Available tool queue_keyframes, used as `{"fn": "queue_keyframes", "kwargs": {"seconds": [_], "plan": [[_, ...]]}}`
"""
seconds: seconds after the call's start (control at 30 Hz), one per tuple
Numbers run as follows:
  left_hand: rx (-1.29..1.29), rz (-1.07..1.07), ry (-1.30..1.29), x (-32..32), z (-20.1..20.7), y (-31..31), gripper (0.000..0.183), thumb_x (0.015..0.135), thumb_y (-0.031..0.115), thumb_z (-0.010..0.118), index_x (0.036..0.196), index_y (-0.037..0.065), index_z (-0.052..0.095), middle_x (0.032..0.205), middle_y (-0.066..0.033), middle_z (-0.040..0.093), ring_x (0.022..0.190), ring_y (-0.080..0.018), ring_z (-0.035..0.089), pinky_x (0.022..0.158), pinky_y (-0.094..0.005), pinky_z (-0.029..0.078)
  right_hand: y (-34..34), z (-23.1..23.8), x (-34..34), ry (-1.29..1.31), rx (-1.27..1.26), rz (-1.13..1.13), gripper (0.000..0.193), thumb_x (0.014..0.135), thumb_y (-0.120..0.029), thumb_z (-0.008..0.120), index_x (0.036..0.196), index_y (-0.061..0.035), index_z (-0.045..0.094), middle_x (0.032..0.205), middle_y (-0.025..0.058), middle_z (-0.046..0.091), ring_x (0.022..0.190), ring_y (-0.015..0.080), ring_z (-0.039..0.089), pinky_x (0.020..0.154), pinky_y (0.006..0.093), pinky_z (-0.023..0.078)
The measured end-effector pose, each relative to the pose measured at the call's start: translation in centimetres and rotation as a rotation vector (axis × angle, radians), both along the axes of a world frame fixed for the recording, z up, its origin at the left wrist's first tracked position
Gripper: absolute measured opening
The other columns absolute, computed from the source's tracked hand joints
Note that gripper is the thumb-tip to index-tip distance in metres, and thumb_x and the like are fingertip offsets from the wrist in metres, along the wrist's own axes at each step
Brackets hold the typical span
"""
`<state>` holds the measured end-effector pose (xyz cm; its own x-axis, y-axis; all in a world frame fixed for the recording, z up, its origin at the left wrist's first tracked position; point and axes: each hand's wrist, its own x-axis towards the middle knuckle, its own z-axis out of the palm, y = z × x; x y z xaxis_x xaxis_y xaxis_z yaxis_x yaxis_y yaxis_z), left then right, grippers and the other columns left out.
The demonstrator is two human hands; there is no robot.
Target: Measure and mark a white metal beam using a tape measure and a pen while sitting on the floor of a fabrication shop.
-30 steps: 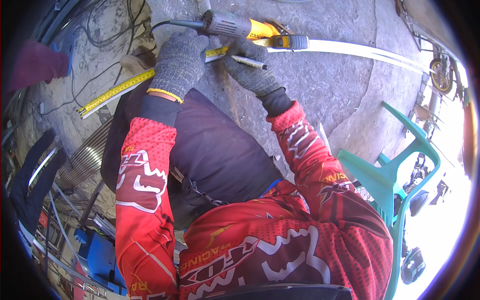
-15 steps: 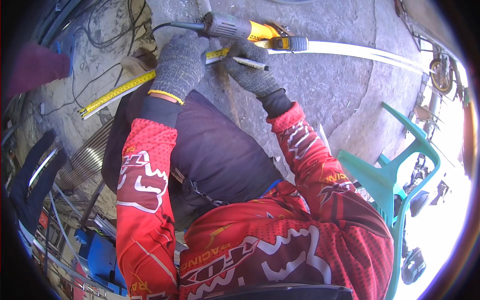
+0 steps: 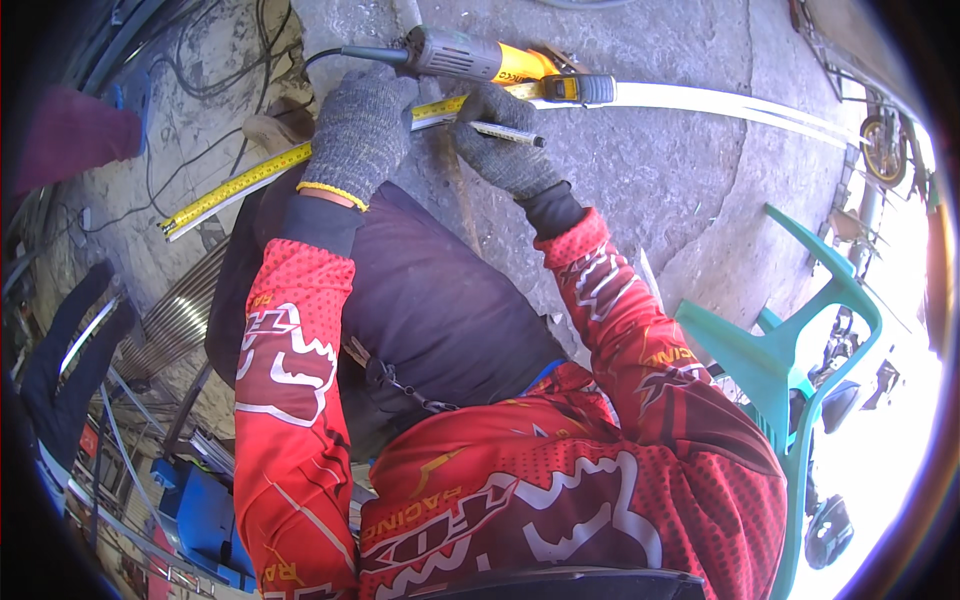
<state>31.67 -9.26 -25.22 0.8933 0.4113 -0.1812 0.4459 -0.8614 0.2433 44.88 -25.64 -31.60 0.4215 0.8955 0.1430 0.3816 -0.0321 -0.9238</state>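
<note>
In a grey knit glove, my left hand (image 3: 358, 130) is closed over a yellow tape measure blade (image 3: 238, 182) and the long pale strip (image 3: 690, 97) lying along it. The blade's end sticks out to the left, level with the strip's end. My right hand (image 3: 503, 148), gloved too, grips a white marker (image 3: 508, 133) and rests on the tape to the right of my left hand; its fingertips are partly hidden. Beyond it the black and yellow tape case (image 3: 583, 89) sits on the strip. An angle grinder (image 3: 460, 55) with a yellow head lies just behind both hands.
A green plastic chair (image 3: 780, 350) stands at the right. Dark cables (image 3: 200, 90) trail over the concrete floor (image 3: 680, 200) at the far left. Coiled metal (image 3: 185, 305) and a blue machine (image 3: 200, 515) are at the left. A wheel (image 3: 884, 150) shows far right.
My right hand has shifted very slightly, and the marker's visible end has moved a little right and down. My left hand, the tape and the strip stay nearly in place.
</note>
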Motion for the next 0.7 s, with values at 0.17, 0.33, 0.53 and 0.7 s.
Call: {"fn": "queue_keyframes", "kwargs": {"seconds": [0.17,0.33,0.53,0.7], "plan": [[-0.049,0.064,-0.02,-1.0,-0.7,0.1,0.019,0.089,0.018,0.062,0.103,0.012,0.073,0.098,-0.0159,0.065,0.099,-0.0354,0.065,0.084,-0.0505,0.052,0.5,2.7,-1.0,0.055,-0.055,-0.146,0.009,0.087,-0.007,0.071,0.094,-0.0042,0.064,0.084,0.0079,0.063,0.076,0.0189,0.06,0.071,0.0335,0.051],[-0.066,0.033,-0.284,-0.4,-1.4,-0.6,0.026,0.085,0.02,0.062,0.108,0.018,0.076,0.093,-0.0136,0.068,0.093,-0.0348,0.066,0.081,-0.0492,0.051,-3.5,1.8,3.2,-0.256,0.074,-0.331,0.023,0.096,-0.005,0.06,0.118,-0.0024,0.067,0.11,0.0168,0.068,0.102,0.0303,0.065,0.09,0.0392,0.051],[-0.018,0.062,0.01,-0.1,-1.1,-0.6,0.022,0.091,0.028,0.06,0.107,0.026,0.074,0.103,-0.0135,0.066,0.1,-0.0342,0.067,0.082,-0.0504,0.053,-3.2,5.4,5.8,-0.674,-0.049,-0.355,0.034,0.082,-0.013,0.078,0.113,-0.005,0.066,0.107,0.015,0.069,0.102,0.0345,0.064,0.093,0.0455,0.047],[-0.004,0.053,-0.073,-0.3,-0.7,-0.6,0.021,0.092,0.024,0.058,0.106,0.024,0.074,0.101,-0.0128,0.067,0.1,-0.0337,0.067,0.081,-0.0494,0.053,-2.9,4.6,6.2,-0.692,-0.093,-0.316,0.038,0.084,-0.018,0.076,0.118,-0.0054,0.063,0.115,0.015,0.067,0.111,0.0363,0.06,0.1,0.0464,0.042]]}}
